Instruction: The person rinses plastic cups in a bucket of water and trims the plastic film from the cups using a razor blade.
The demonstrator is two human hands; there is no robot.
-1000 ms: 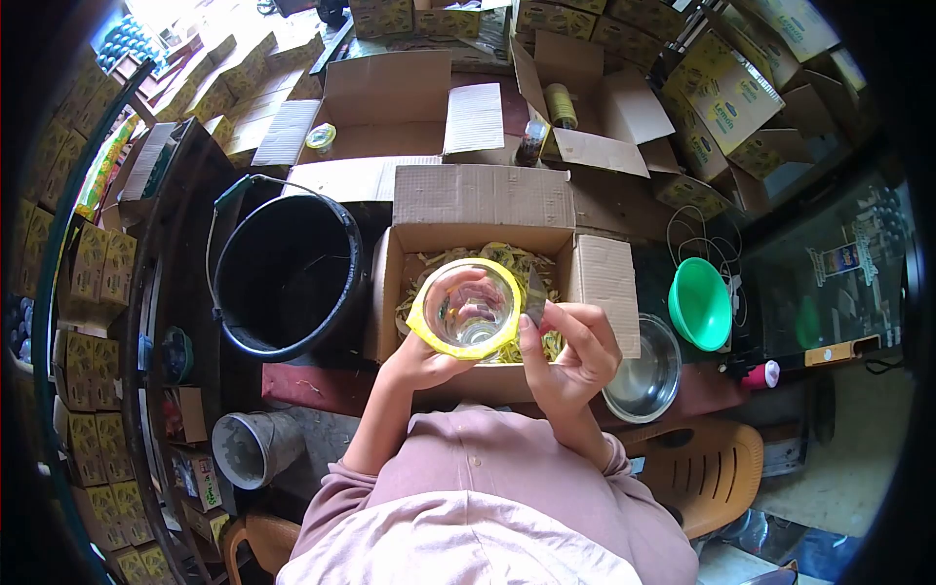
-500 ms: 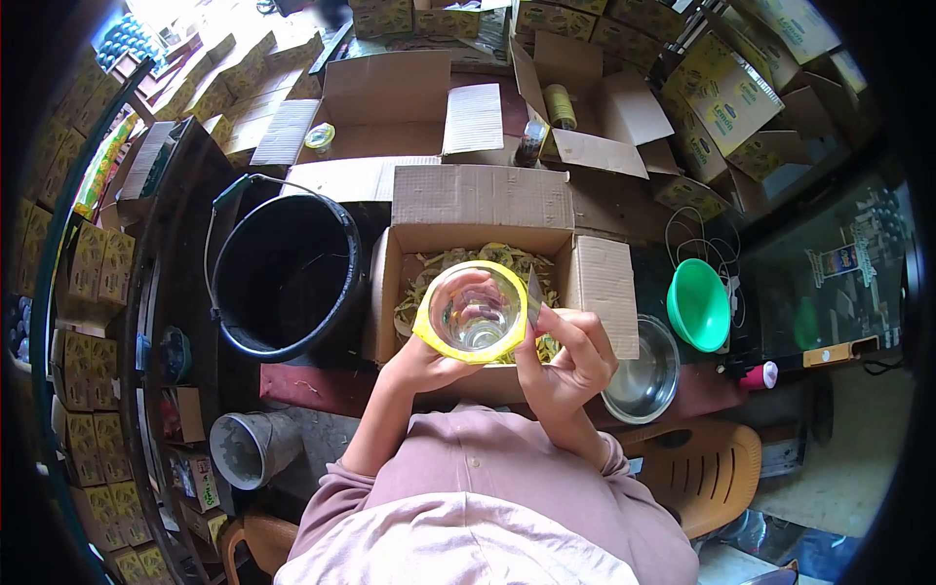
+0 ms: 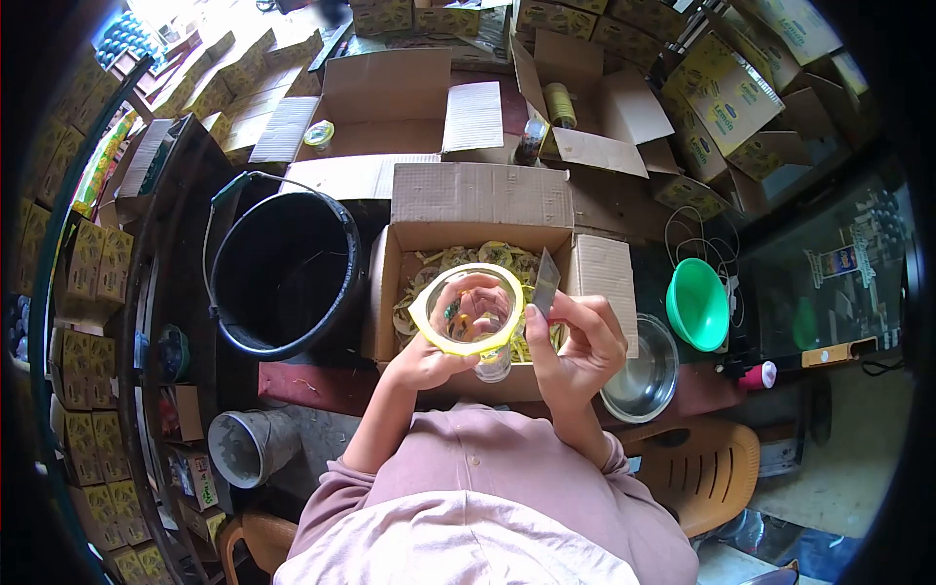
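My left hand (image 3: 436,364) is wrapped round a clear cup (image 3: 493,367) with a yellow rim, its mouth tilted up toward me. Fingers show through the transparent wall. In my right hand (image 3: 587,343), a thin flat grey blade (image 3: 547,277) is pinched between thumb and fingers, pointing up and away, just right of the cup's rim. Both hands are above an open cardboard box (image 3: 483,200) that holds yellowish, peel-like scraps (image 3: 502,255); the cup hides part of them.
A black bucket (image 3: 222,244) stands left of the box, with a grey bucket (image 3: 237,450) below. To the right are a steel bowl (image 3: 666,385) and a green bowl (image 3: 698,304). Behind stand open cartons (image 3: 385,88), one with a lidded cup (image 3: 319,136) beside it.
The cup has tilted, so its base now shows below the rim. My right hand has moved slightly right, away from the rim, and the blade shows more fully.
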